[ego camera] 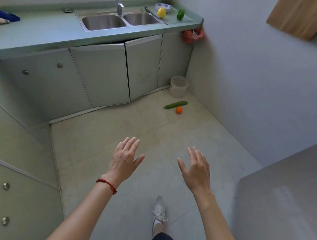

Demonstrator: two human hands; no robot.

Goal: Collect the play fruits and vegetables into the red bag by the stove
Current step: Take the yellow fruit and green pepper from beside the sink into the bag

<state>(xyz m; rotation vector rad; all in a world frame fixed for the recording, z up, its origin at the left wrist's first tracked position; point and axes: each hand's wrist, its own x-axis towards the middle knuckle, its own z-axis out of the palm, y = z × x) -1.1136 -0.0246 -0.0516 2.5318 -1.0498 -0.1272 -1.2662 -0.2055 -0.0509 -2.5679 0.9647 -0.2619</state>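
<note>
Both hands empty, fingers spread: left hand (pixel 125 159), right hand (pixel 195 167). Crumpled red plastic bag (pixel 192 35) half-tucked under tabletop corner; contents unreadable. Blue cloth (pixel 5 16) cut off at left edge.

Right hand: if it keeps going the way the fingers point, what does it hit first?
The open right hand points forward and slightly left over bare floor tiles. Nothing lies in that line until roughly the small orange play fruit beside the long green play cucumber; depth is uncertain.

Orange fruit (pixel 179 110), green cucumber (pixel 175 104)
</note>
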